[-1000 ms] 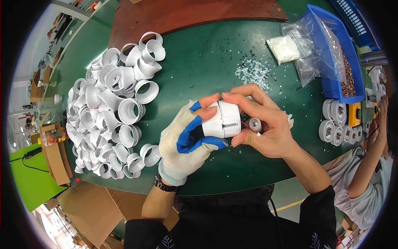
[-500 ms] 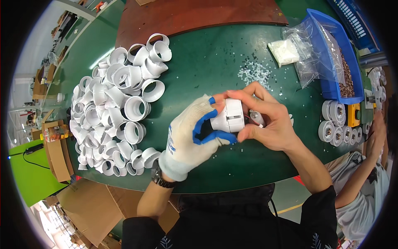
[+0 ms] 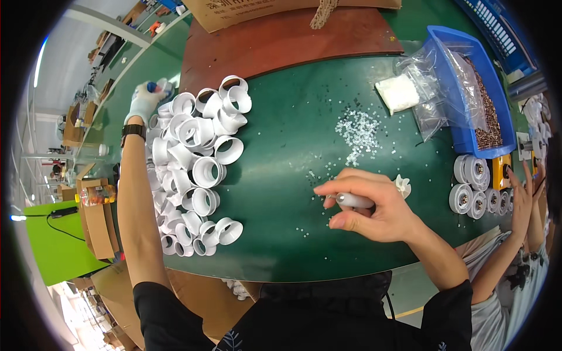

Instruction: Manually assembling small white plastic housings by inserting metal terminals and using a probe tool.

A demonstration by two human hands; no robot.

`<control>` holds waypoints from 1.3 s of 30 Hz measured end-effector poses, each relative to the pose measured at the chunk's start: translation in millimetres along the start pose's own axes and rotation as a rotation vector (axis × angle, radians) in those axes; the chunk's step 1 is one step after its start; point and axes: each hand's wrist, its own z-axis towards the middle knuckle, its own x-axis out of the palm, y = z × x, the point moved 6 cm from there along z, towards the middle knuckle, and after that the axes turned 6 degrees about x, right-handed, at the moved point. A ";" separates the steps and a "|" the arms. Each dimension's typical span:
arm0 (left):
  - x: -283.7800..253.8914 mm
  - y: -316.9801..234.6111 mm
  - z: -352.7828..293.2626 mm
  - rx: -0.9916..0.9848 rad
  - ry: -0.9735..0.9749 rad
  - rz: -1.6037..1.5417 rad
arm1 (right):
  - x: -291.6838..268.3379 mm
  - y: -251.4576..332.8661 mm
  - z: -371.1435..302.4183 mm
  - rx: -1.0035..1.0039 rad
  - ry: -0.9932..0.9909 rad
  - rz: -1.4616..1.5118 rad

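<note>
My right hand [image 3: 374, 205] is closed round a small screwdriver [image 3: 355, 200] with a pale, rounded handle, above the green table. Its thin shaft is mostly hidden by the fingers. Far off to the left, beyond the pile of white plastic pipe fittings [image 3: 205, 172], my gloved left hand [image 3: 146, 99] reaches out. The blue-coated fingers curl at a pale thing, too small and blurred to name. A small white piece with petal-like lobes [image 3: 403, 186] lies just past my right hand's knuckles.
Tiny clear rings [image 3: 358, 131] are scattered mid-table. At the right stand a bag of white pieces [image 3: 398, 93], a blue bin [image 3: 462, 137] of copper-coloured parts and several round white parts [image 3: 477, 172]. A co-worker's hands [image 3: 521, 202] work beside them. A red-brown board [image 3: 293, 44] and carton [image 3: 246, 13] lie behind.
My left hand has left my right hand and swung far left, beyond the pile. The white round housing is gone from between my hands. My right hand keeps the screwdriver, a little lower in view.
</note>
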 end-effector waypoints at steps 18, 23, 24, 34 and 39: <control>31.4 -318.9 -274.9 0.296 0.208 -0.331 | -18.9 -24.9 -13.9 0.002 -0.304 -0.157; 55.4 -296.8 -250.7 0.103 0.208 -0.249 | 9.1 22.9 -19.5 -0.328 -0.176 -0.413; 58.6 -292.9 -248.2 0.094 0.222 -0.248 | 25.3 44.4 -24.2 -0.423 -0.057 -0.483; 60.2 -283.5 -242.2 0.239 0.162 -0.135 | 17.8 116.8 -63.3 -0.215 -0.006 -0.444; 51.0 -319.5 -269.4 0.305 0.376 -0.233 | 9.0 113.5 -55.6 -0.058 -0.044 -0.512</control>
